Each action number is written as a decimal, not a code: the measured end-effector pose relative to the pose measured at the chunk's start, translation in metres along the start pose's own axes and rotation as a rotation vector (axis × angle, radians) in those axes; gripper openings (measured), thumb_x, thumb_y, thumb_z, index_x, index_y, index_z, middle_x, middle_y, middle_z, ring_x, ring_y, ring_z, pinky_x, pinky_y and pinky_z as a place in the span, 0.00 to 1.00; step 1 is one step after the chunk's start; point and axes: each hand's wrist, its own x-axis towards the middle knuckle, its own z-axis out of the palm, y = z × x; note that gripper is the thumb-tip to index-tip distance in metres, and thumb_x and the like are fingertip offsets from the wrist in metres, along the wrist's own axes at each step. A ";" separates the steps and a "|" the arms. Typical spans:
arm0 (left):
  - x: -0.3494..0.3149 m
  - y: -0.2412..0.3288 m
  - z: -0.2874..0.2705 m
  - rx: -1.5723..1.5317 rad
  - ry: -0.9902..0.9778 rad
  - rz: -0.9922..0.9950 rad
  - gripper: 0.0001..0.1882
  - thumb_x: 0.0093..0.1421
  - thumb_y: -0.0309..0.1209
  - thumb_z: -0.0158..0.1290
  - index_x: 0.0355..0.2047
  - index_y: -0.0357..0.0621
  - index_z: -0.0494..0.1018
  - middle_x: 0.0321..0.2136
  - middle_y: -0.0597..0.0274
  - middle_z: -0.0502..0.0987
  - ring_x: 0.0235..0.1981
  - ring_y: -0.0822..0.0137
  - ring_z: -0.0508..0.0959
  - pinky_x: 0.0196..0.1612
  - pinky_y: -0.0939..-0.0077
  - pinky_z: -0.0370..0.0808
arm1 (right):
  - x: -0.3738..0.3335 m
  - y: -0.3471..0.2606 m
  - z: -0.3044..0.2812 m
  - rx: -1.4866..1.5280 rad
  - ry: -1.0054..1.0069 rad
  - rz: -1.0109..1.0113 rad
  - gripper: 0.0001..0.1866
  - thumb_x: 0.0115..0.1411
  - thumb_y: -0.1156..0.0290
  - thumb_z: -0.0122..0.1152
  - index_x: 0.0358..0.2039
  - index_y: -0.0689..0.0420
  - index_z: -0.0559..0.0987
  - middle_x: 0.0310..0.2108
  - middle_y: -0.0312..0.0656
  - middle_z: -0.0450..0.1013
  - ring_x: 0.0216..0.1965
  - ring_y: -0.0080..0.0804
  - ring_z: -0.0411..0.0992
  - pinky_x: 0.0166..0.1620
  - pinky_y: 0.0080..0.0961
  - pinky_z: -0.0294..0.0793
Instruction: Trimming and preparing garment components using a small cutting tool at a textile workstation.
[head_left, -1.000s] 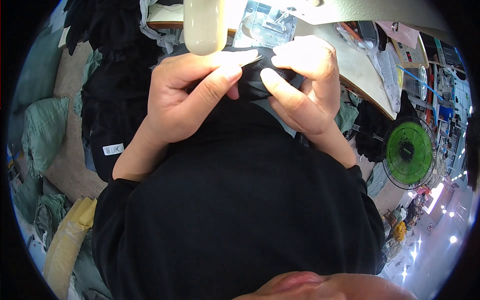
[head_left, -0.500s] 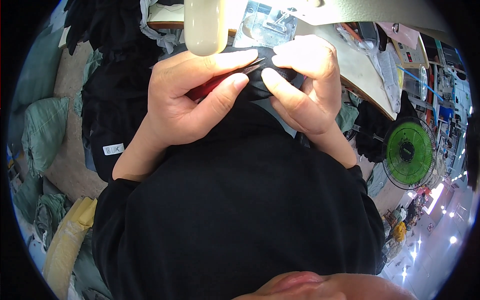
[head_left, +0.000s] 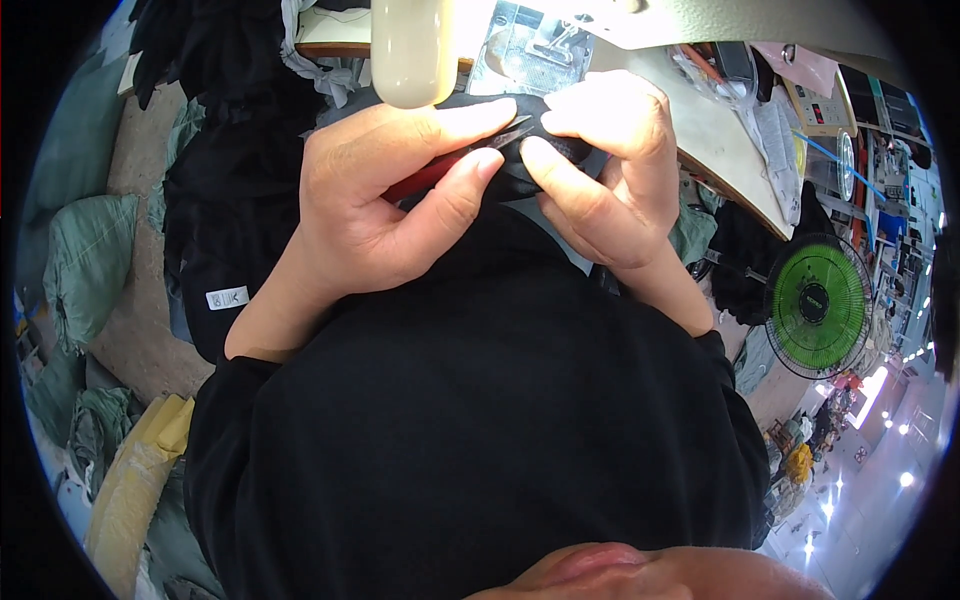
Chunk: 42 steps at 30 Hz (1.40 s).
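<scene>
My left hand [head_left: 375, 195] is closed around red-handled thread snips [head_left: 428, 178], their pointed metal blades sticking out past the thumb and forefinger toward the right. Just beyond the blade tips, my right hand [head_left: 625, 170] pinches black fabric [head_left: 520, 180] between thumb and forefinger. The fabric is bunched between the two hands, and its lower part merges with my black shirt. Blade tips and pinching fingers are very near each other; whether the blades touch the cloth I cannot tell.
A sewing machine's metal plate [head_left: 535, 55] lies beyond my hands, with a cream rounded machine part [head_left: 412, 55] hanging at its left. The white tabletop [head_left: 725, 150] extends right, toward a green fan [head_left: 818, 300]. Dark garments [head_left: 225, 215] and a green sack [head_left: 90, 265] are at left.
My left hand has shifted very slightly to the right with the snips. The right hand keeps its pinch on the fabric almost unmoved.
</scene>
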 end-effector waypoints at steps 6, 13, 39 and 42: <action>-0.009 0.000 0.002 -0.481 0.045 -0.306 0.08 0.66 0.24 0.54 0.41 0.32 0.80 0.25 0.64 0.81 0.22 0.80 0.74 0.26 0.86 0.68 | 0.004 0.005 0.012 -0.066 0.158 -0.099 0.14 0.34 0.70 0.65 0.26 0.56 0.80 0.32 0.40 0.73 0.32 0.37 0.73 0.37 0.34 0.71; -0.003 -0.007 0.008 -0.133 0.039 -0.028 0.14 0.60 0.23 0.59 0.46 0.35 0.80 0.27 0.59 0.81 0.23 0.73 0.76 0.28 0.82 0.71 | 0.007 0.007 0.010 -0.068 0.145 -0.096 0.14 0.34 0.70 0.65 0.27 0.56 0.80 0.32 0.40 0.73 0.33 0.36 0.73 0.37 0.34 0.71; -0.002 -0.006 0.007 -0.027 0.003 0.079 0.16 0.59 0.23 0.60 0.48 0.38 0.79 0.27 0.61 0.79 0.23 0.69 0.76 0.29 0.78 0.72 | 0.005 0.005 0.010 -0.072 0.151 -0.065 0.14 0.35 0.71 0.66 0.27 0.56 0.81 0.32 0.40 0.72 0.33 0.37 0.73 0.37 0.35 0.70; -0.001 -0.005 0.006 0.023 -0.026 0.084 0.16 0.58 0.22 0.59 0.48 0.39 0.79 0.26 0.62 0.78 0.23 0.68 0.76 0.29 0.78 0.72 | 0.000 -0.001 -0.002 -0.017 -0.020 0.012 0.23 0.36 0.82 0.65 0.38 0.56 0.83 0.41 0.44 0.72 0.42 0.44 0.71 0.47 0.42 0.71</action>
